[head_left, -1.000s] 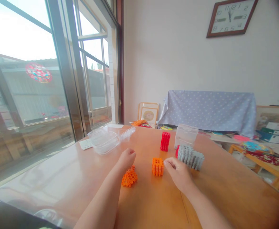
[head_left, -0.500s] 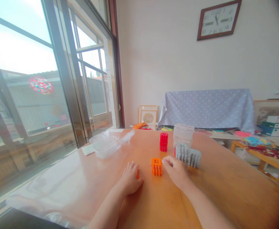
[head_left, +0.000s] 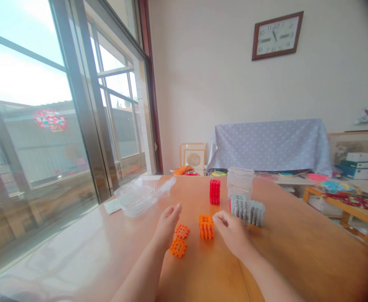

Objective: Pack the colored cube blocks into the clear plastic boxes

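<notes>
Two loose orange notched square pieces, an upper one (head_left: 182, 231) and a lower one (head_left: 178, 248), lie flat on the table. Just above and left of them is my left hand (head_left: 168, 222), raised with its fingers curled together; the inside of its grip is hidden. An orange stack (head_left: 206, 227) of similar pieces stands between my hands. Beside its right side, my right hand (head_left: 232, 230) is closed, with the thumb and forefinger close together and nothing visible in them. Behind my right hand stand grey stacked pieces (head_left: 248, 209), partly hidden by it.
A red stack (head_left: 215, 192) stands farther back, left of a clear upright container (head_left: 240, 183). An open clear plastic box (head_left: 136, 199) lies at the left by the window, next to a white card (head_left: 112, 206). The wooden table (head_left: 212, 272) reaches toward a cloth-covered object (head_left: 268, 144).
My left hand has lifted off the table, turned sideways and closed, uncovering the two orange pieces. My right hand stays beside the orange stack. The view has tilted slightly.
</notes>
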The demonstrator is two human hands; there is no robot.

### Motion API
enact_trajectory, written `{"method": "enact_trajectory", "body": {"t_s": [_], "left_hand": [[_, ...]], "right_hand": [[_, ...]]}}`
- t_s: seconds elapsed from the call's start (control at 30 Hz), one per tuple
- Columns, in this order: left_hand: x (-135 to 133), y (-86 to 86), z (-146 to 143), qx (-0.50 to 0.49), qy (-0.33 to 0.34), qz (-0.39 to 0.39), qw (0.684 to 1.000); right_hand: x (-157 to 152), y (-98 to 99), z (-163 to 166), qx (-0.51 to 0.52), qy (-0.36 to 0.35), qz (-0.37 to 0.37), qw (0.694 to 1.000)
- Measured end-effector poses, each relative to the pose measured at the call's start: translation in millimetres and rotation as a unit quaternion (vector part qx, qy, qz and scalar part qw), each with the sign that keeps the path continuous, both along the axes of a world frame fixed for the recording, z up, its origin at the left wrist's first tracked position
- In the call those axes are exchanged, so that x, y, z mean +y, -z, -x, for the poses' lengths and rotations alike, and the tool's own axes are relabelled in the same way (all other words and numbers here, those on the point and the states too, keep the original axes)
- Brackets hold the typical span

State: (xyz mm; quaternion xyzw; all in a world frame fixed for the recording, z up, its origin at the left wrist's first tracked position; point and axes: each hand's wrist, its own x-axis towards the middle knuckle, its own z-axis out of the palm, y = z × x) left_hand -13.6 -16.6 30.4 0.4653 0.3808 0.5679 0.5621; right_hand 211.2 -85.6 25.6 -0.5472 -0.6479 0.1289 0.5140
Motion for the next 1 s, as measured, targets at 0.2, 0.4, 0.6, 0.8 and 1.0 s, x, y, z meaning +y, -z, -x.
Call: {"method": "enact_trajectory", "body": {"t_s": [0.2, 0.4, 0.6, 0.8, 1.0], "left_hand": [[2.2, -35.6, -17.7, -0.254, 0.136, 0.119, 0.950], [-6.9, -39.5, -43.8, -0.271, 0.236, 0.119, 0.926], [-16.6, -35.8, -45.9, -0.248, 0.243, 0.100, 0.932], [-21.4, -30.3, -48.4, -0.214, 0.291, 0.081, 0.929], [-27.9, -27.1, -56.2, -0.159, 0.311, 0.058, 0.935]], "right_hand": [[-6.7, -4.9, 8.5, 0.011, -0.028, -0.002, 1.000], [-11.0, -6.6, 14.2, 0.040, -0.048, -0.015, 0.998], [-15.5, -12.3, 20.2, 0.072, -0.069, 0.014, 0.995], [-20.6, -18.3, 22.4, 0.204, -0.114, 0.125, 0.964], [-17.5, -16.6, 16.7, 0.328, -0.142, 0.154, 0.921]]}}
